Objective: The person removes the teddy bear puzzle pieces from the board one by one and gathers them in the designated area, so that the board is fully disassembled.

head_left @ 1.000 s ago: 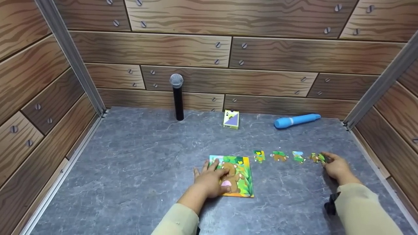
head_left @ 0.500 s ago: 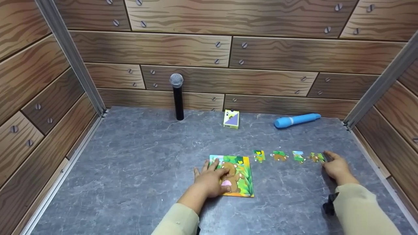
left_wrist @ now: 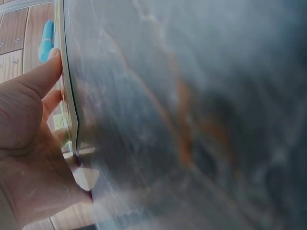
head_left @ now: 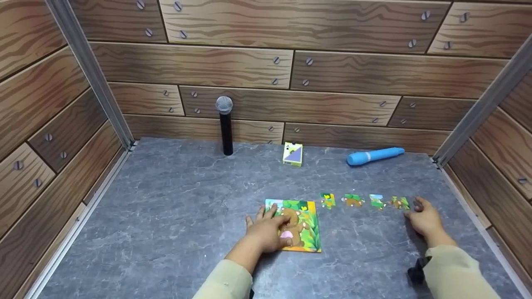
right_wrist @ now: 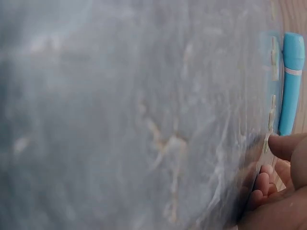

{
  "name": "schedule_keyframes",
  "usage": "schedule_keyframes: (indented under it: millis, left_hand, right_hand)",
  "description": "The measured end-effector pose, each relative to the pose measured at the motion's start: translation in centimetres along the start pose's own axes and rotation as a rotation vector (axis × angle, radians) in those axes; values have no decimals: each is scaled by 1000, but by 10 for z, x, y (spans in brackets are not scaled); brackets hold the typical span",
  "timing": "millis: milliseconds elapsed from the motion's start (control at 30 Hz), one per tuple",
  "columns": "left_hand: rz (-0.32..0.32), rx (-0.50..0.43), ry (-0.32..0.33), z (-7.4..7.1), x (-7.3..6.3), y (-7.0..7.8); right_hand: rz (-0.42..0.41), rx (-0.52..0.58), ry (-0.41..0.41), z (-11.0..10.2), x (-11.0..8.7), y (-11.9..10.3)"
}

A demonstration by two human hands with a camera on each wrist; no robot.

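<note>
My left hand (head_left: 266,232) lies with spread fingers on a square picture puzzle (head_left: 305,228) showing a brown bear among green leaves, covering its left part. In the left wrist view the puzzle's thin edge stands beside the thumb (left_wrist: 45,74). To the right, my right hand (head_left: 426,218) is low over the table with loosely bent fingers and nothing in its grip. It is just right of the end puzzle piece (head_left: 400,202), brown and green. Farther left in that row lie a blue-topped piece (head_left: 377,201), a brown-and-green piece (head_left: 353,200) and a yellow-and-green piece (head_left: 328,200).
A black microphone (head_left: 226,133) with a silver head stands upright at the back. A card box (head_left: 292,154) and a blue microphone-shaped object (head_left: 374,156) lie near the wood-patterned back wall (head_left: 232,99). Side walls border the grey marbled table (head_left: 174,207).
My right hand has drawn back from the rightmost piece, leaving a small gap, and its index finger has bent. The left hand keeps its place on the puzzle. The head view has shifted slightly.
</note>
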State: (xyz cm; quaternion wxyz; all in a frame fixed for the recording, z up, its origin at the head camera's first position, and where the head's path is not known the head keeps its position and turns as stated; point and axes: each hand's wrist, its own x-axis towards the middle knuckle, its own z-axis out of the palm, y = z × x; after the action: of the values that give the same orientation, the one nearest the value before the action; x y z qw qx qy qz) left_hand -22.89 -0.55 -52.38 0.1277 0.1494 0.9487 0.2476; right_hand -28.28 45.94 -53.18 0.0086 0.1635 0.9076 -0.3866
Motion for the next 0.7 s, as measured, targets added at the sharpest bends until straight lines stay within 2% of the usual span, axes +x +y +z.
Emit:
schedule_keyframes:
  millis: [233,300,400,533,700]
  left_hand:
    - [-25,-3,0,2,2,0]
    - [-32,-14,4,2,3,1]
    - [-38,-16,11,2,3,2]
    - [-41,-18,22,2,3,1]
    - [-45,-30,27,1,1,2]
  right_hand:
    - [21,52,52,9,-14,-2]
    - [16,28,76,10,-18,-5]
    - [6,-93,115,16,-24,-13]
    - [-51,-253,172,29,-32,-31]
    - [-173,-234,179,44,-39,-66]
